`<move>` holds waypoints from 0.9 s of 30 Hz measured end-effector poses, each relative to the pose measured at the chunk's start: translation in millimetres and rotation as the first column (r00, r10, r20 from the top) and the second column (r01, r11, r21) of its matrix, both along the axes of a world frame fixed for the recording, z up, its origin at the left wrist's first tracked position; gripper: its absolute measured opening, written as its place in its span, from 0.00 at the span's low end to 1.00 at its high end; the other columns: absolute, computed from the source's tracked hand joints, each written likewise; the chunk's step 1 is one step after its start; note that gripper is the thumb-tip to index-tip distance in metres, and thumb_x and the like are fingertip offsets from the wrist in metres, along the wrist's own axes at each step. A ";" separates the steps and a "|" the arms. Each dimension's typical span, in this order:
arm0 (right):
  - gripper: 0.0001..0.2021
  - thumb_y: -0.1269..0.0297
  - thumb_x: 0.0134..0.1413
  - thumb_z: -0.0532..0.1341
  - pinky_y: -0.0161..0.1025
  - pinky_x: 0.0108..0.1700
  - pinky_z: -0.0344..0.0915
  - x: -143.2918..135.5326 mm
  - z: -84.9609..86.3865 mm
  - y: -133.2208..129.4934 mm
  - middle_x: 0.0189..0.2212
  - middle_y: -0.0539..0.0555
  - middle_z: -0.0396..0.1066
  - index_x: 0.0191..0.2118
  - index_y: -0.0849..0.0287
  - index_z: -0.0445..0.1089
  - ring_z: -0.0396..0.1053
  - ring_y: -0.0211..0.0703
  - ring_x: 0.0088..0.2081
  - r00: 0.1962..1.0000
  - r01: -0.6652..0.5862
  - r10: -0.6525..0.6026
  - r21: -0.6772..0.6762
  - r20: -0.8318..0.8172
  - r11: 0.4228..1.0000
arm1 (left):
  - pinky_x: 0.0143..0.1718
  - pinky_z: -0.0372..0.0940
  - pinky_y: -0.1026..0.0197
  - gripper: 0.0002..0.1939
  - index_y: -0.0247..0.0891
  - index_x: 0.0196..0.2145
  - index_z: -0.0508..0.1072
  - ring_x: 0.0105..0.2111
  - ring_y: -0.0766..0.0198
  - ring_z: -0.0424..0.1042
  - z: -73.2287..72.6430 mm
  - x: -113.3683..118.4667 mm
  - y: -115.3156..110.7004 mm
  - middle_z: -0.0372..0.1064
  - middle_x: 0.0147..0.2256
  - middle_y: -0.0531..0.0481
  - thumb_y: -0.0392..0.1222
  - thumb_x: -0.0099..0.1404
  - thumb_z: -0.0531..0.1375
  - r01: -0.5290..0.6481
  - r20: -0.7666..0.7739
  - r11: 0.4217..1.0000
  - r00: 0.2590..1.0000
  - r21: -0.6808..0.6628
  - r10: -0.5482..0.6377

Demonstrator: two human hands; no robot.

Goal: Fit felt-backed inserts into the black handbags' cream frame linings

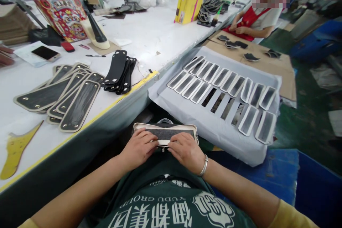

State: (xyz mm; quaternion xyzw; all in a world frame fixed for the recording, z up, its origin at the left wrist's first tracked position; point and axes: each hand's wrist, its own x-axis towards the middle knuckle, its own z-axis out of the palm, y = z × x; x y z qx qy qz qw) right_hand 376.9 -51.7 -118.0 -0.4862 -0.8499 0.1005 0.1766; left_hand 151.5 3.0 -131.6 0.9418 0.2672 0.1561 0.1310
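A dark panel with a cream border [165, 134] lies in front of my body, above the green apron. My left hand [140, 148] grips its left part, with the fingers bent over the near edge. On the right part, my right hand [187, 151] holds the same near edge, fingers curled; a silver bracelet is on that wrist. Both thumbs are mostly hidden. Up on the right, rows of similar pale-edged dark panels [221, 77] lie on a grey cloth-covered board [208, 121]. To the left, riveted panels [78, 107] are heaped beside a stack of black strips [117, 69].
The white table [144, 35] has a yellow front edge. On it are a phone [46, 53], a shoe-shaped form [97, 32], a yellow box [189, 6] and a yellow template [18, 148]. A person in a red apron [251, 21] sits at the back right. Blue bins [280, 171] stand at the lower right.
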 end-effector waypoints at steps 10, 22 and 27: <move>0.11 0.63 0.61 0.54 0.41 0.40 0.54 -8.3 -2.6 3.7 0.30 0.54 0.68 0.32 0.59 0.72 0.61 0.43 0.34 0.989 0.140 -0.143 -0.089 -0.030 0.986 | 0.48 0.56 0.51 0.11 0.41 0.36 0.75 0.39 0.60 0.67 0.7 9.5 -4.0 0.73 0.39 0.49 0.40 0.66 0.52 -0.134 0.040 0.989 0.990 -0.062 0.137; 0.09 0.64 0.58 0.57 0.41 0.39 0.53 -12.4 -3.0 4.0 0.30 0.53 0.67 0.29 0.59 0.70 0.61 0.42 0.34 0.974 0.222 -0.225 -0.104 -0.015 0.969 | 0.51 0.54 0.51 0.09 0.40 0.31 0.74 0.37 0.63 0.68 -2.9 16.6 -6.0 0.73 0.35 0.52 0.42 0.65 0.55 -0.256 0.146 0.953 0.949 -0.160 0.279; 0.09 0.65 0.57 0.57 0.40 0.39 0.52 -15.2 -0.9 5.2 0.29 0.52 0.66 0.27 0.59 0.68 0.60 0.42 0.34 0.967 0.254 -0.252 -0.118 0.039 0.960 | 0.48 0.54 0.52 0.09 0.41 0.31 0.74 0.38 0.63 0.67 -0.2 14.8 -2.3 0.73 0.36 0.52 0.43 0.65 0.55 -0.202 0.107 0.960 0.968 -0.195 0.225</move>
